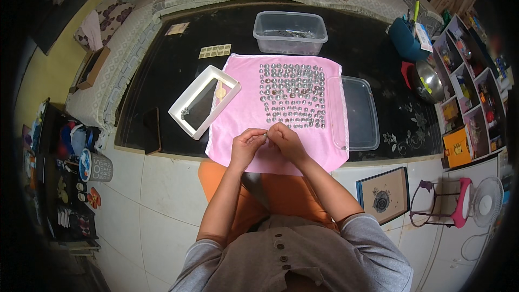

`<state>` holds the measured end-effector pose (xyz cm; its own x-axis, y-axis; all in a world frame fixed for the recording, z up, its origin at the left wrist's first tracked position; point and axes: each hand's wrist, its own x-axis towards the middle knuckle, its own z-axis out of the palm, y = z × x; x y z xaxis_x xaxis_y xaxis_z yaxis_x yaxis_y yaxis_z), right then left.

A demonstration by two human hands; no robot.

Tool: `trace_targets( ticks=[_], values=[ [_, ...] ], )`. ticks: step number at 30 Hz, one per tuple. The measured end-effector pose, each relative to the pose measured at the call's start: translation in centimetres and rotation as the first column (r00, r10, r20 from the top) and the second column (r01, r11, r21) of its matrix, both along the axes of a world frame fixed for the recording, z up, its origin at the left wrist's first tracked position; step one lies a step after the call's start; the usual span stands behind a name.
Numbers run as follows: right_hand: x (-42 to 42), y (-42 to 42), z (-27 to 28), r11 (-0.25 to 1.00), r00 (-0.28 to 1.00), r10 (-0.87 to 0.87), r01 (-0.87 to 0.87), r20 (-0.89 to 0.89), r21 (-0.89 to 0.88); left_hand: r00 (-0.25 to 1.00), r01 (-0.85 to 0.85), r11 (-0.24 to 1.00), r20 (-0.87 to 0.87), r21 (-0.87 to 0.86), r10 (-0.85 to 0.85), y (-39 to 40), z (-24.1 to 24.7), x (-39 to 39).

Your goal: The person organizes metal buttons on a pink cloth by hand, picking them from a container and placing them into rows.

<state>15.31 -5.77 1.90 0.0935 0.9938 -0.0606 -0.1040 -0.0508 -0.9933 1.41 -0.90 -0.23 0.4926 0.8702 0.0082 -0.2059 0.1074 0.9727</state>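
Note:
My left hand (pixel 246 146) and my right hand (pixel 286 142) meet over the near part of a pink cloth (pixel 239 109). Between their fingertips is a small piece (pixel 265 134), mostly covered; its exact kind is too small to tell. Just beyond the hands, many small round metal pieces (pixel 292 85) stand in rows on the cloth, a few of them brownish. To the left, a white open box (pixel 190 127) overlaps the cloth's edge. A little cluster of small metal pieces (pixel 185 112) shows inside it. Behind the cloth stands a clear plastic container (pixel 290 44) with dark small items at its bottom.
A clear plastic lid (pixel 360 113) lies across the cloth's right edge on the black table (pixel 389 89). A sticker sheet (pixel 215 51) and a dark flat object (pixel 153 132) are at left. A steel bowl (pixel 427 81) and shelf unit (pixel 466 89) stand right. A shallow box (pixel 385 196) sits on the floor.

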Motion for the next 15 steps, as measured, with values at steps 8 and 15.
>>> trace_targets(
  ticks=[8, 15],
  values=[
    [0.41, 0.21, -0.81, 0.999, 0.995, 0.051, -0.051, 0.081, 0.006, 1.0, 0.02, 0.999, 0.024, -0.045, -0.019, -0.02, 0.38, 0.03],
    [0.38, 0.12, -0.89, 0.999, 0.998, 0.033, -0.032, 0.061, -0.023, 0.999, 0.036, 0.999, 0.019, -0.028, -0.036, -0.07, 0.53, 0.05]
  ],
)
